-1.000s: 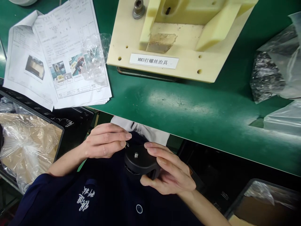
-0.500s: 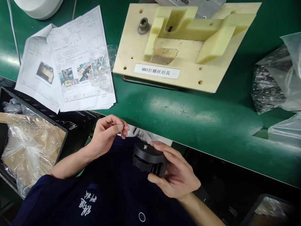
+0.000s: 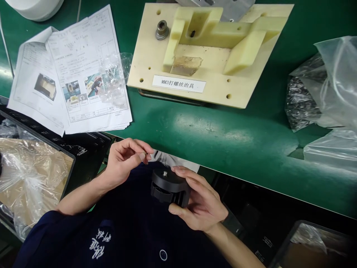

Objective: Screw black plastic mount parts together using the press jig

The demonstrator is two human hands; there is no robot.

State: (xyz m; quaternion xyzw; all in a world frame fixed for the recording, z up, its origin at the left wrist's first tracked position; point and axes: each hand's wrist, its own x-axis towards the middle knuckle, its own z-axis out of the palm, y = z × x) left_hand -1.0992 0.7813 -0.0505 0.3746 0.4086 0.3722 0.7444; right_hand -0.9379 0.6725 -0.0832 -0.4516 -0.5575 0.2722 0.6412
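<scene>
A black round clamp-like part [image 3: 170, 182] sits in my right hand [image 3: 205, 203], my thumb below it and my fingers along its top edge. From its flat top face rises a silver threaded screw [image 3: 165, 174]; a scalloped knob [image 3: 161, 194] shows underneath. To the left, my left hand [image 3: 125, 158] pinches a tiny dark piece [image 3: 145, 153] between thumb and fingertips, too small to name. The two hands are apart, both in front of the dark blue shirt and just short of the bench edge.
On the green bench [image 3: 212, 130] stands a cream-coloured fixture [image 3: 217, 91] with a bolt [image 3: 162, 29]. Printed sheets [image 3: 92, 48] lie at left, clear plastic bags [image 3: 334, 93] at right. Below the bench, a black crate [image 3: 71, 175] holds plastic-wrapped cardboard; another bin [image 3: 315, 242] is at lower right.
The whole view has shifted a little, so bench things appear further left. Both hands keep nearly the same grip; the tiny piece shows slightly more between my left fingertips.
</scene>
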